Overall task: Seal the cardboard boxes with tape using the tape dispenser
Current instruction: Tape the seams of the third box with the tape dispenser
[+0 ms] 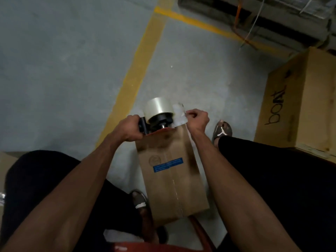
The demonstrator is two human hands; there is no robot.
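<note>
I see the closed box at lower centre between the legs, contents hidden, my left hand curled round the dispenser handle at its far edge, right hand pinching the tape end, bigger box at right, bare floor upper left.

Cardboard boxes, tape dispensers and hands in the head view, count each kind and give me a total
Cardboard boxes: 2, the small box between the feet and the big box at right
Tape dispensers: 1, the dispenser
Hands: 2, the left hand on its handle and the right hand pinching the tape end
Total: 5
</note>
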